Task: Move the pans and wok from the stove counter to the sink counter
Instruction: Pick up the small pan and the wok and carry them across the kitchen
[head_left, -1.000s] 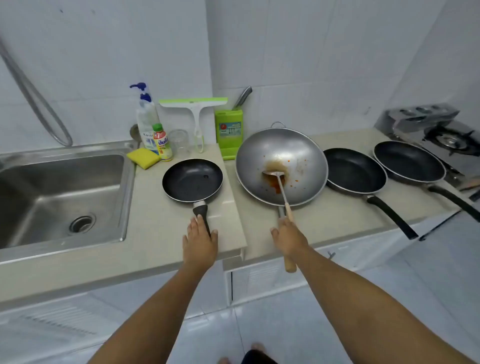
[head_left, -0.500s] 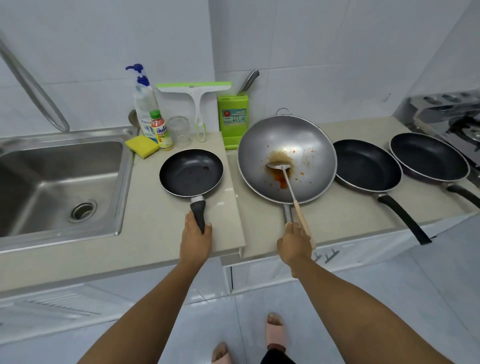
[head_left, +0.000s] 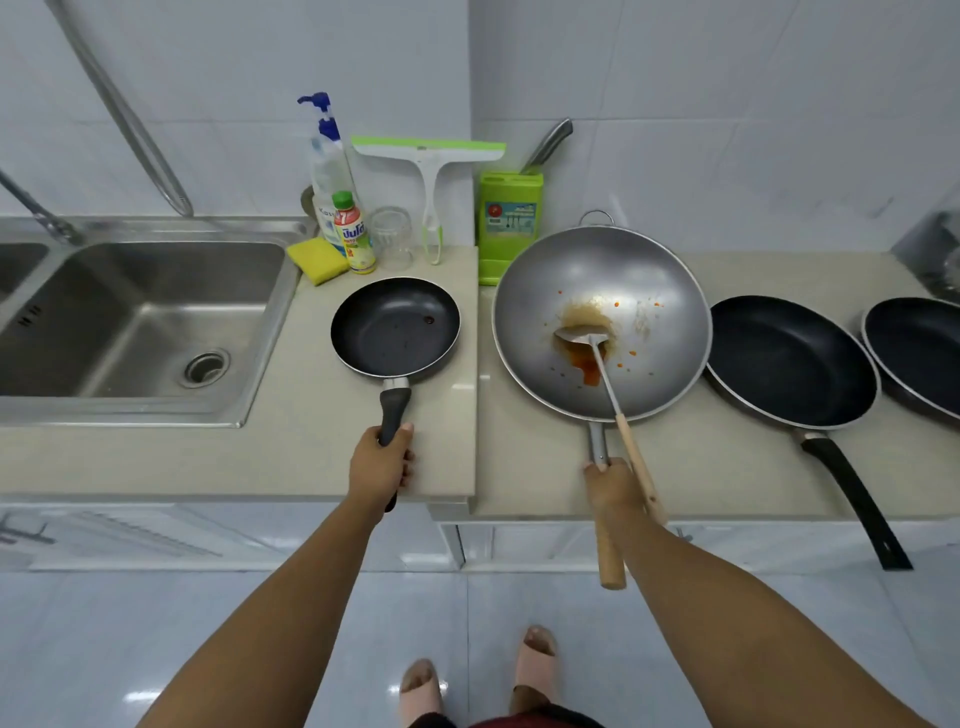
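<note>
Left hand (head_left: 382, 465): fingers clenched round the handle of the small pan (head_left: 395, 326), resting on the sink-side table (head_left: 291, 457) at 11 o'clock.
Right hand (head_left: 613, 486): fingers grasping the wok (head_left: 601, 322) handle, at 1 o'clock on the stove-side table.
Risk: loose spatula (head_left: 605, 374) lying in the wok; could slide out and drip red sauce if tilted.
Left to move: two black pans (head_left: 789, 361) at 2 o'clock.
Obstacles: small pan fills the landing spot; sponge (head_left: 317, 260), bottles (head_left: 353, 234), green knife block (head_left: 509, 223) crowd 12 o'clock.
</note>
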